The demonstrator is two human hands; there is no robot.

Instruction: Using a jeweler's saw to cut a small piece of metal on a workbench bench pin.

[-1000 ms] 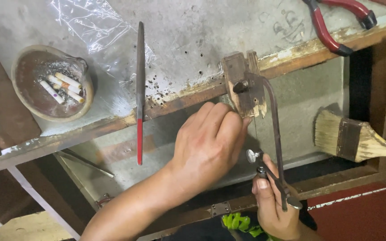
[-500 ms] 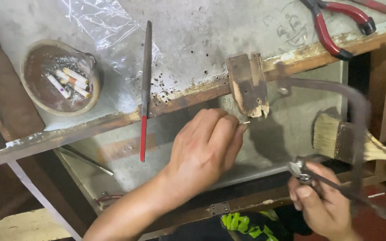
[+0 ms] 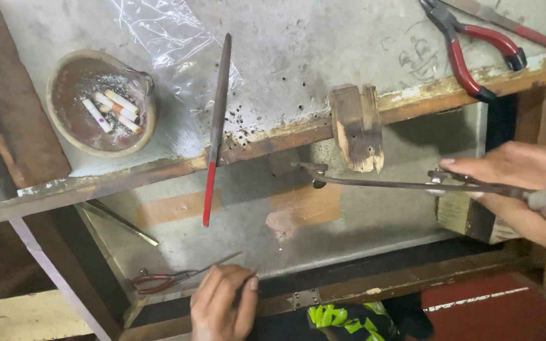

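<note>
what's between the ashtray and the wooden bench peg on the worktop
In the head view, a long file with a red handle lies between the ashtray and the wooden bench peg, overhanging the bench edge.

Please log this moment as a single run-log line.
right hand: holds jeweller's saw frame level | left hand: empty, near red-handled shears | bench pin: bare

even overhead light, soft shadows below bench; right edge perhaps motion-blurred
</note>
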